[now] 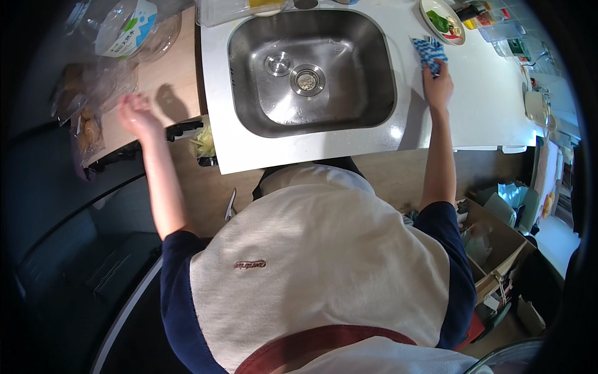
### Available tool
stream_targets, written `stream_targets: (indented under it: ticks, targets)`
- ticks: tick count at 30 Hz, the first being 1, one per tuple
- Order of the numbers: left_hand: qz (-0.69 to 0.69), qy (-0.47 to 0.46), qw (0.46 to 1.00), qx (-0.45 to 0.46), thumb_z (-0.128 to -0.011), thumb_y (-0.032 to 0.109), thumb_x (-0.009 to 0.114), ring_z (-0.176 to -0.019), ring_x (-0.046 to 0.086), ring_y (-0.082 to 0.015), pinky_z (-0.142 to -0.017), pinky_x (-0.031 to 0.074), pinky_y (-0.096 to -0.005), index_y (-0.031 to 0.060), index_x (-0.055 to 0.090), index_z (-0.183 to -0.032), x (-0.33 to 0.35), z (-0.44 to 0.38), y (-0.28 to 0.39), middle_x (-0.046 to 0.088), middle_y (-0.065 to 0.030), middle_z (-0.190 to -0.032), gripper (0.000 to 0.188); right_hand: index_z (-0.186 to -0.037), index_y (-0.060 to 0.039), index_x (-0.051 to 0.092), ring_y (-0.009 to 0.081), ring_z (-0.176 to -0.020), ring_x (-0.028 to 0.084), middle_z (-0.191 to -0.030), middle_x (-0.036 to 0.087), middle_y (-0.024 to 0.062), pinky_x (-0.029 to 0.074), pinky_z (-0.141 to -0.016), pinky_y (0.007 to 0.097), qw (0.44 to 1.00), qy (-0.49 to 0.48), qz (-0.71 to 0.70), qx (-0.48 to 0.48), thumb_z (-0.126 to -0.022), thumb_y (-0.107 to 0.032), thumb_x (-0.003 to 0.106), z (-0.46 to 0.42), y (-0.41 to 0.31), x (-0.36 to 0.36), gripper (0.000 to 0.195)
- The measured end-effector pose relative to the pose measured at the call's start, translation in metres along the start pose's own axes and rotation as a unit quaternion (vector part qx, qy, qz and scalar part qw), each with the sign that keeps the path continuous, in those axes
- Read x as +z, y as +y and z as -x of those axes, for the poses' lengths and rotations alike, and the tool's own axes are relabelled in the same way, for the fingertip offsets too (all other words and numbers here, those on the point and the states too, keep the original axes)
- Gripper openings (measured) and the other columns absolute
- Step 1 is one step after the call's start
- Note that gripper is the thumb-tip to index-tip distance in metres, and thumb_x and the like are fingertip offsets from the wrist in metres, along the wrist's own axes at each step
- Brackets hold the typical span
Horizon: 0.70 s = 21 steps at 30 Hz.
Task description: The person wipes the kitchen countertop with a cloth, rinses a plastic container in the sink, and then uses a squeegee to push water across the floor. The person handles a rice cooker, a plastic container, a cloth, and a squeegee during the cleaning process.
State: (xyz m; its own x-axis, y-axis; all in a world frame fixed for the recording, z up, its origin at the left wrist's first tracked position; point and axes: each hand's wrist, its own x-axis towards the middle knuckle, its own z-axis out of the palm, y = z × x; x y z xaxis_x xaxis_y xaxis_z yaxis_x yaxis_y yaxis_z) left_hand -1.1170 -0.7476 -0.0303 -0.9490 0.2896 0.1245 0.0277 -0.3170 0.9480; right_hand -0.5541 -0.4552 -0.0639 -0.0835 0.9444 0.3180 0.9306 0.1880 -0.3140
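Note:
My right hand (439,89) grips a blue-and-white patterned cloth (429,52) on the white countertop (476,98), right of the stainless steel sink (247,84). Just beyond the cloth is a white plate (423,7) with green leaves, a red chili and pale pieces. My left hand (138,114) is raised over the light wooden surface (180,70) on the left, casting a shadow there. Its fingers are loosely curled, and I see nothing in them. The sink holds no dishes; a round metal strainer piece (279,63) lies beside the drain (307,80), which has pale scraps in it.
A large clear plastic water bottle (126,30) and a plastic bag of round brown items (89,131) sit at left. A clear container (224,14) stands behind the sink. Bottles (486,18) line the right back. Pale green peelings (203,142) show below the counter's left edge.

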Motion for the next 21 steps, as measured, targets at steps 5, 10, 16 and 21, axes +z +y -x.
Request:
stream_targets:
  ticks: [5,10,16,21]
  targets:
    - [0.112,-0.252,0.925,-0.263,-0.089,0.034,0.055,-0.109,0.052,-0.0285,-0.092,0.045,-0.0460,0.0028,0.044,-0.122,0.092,0.119,-0.017,0.054,-0.0143,-0.115,0.047,-0.102,-0.0074,0.059,0.0302,-0.070,0.063,-0.084,0.064,0.0155,0.050,-0.063,0.0370,0.974,-0.042,-0.208,-0.084,-0.081,-0.026,0.067,0.033,-0.096,0.016,0.029]
    - [0.162,-0.251,0.750,-0.590,-0.084,0.052,0.058,-0.121,0.044,-0.0351,-0.097,0.037,-0.0591,0.0082,0.039,-0.129,0.187,0.169,-0.042,0.041,-0.0217,-0.132,0.066,-0.103,-0.0041,0.063,0.0198,-0.067,0.065,-0.080,0.066,0.0114,0.051,-0.062,0.0297,0.836,-0.287,-0.413,-0.220,-0.080,-0.034,0.066,0.049,-0.189,0.027,0.038]
    - [0.168,-0.195,0.730,-0.633,-0.092,0.027,0.039,-0.081,0.061,-0.0226,-0.072,0.050,-0.0397,0.0068,0.057,-0.104,0.149,0.126,-0.127,0.063,-0.0075,-0.091,0.030,-0.114,0.0019,0.053,0.0376,-0.109,0.051,-0.114,0.050,0.0259,0.046,-0.087,0.0409,0.862,-0.002,-0.507,-0.008,-0.067,-0.039,0.075,-0.021,-0.275,0.028,0.067]
    - [0.179,-0.242,0.620,-0.725,-0.087,0.023,0.043,-0.061,0.051,-0.0157,-0.058,0.043,-0.0313,0.0067,0.053,-0.095,0.178,0.139,-0.117,0.052,-0.0041,-0.073,0.021,-0.086,-0.0004,0.064,0.0364,-0.084,0.060,-0.083,0.063,0.0170,0.049,-0.074,0.0414,0.837,-0.025,-0.531,-0.127,-0.062,-0.035,0.073,-0.045,-0.289,0.088,0.043]
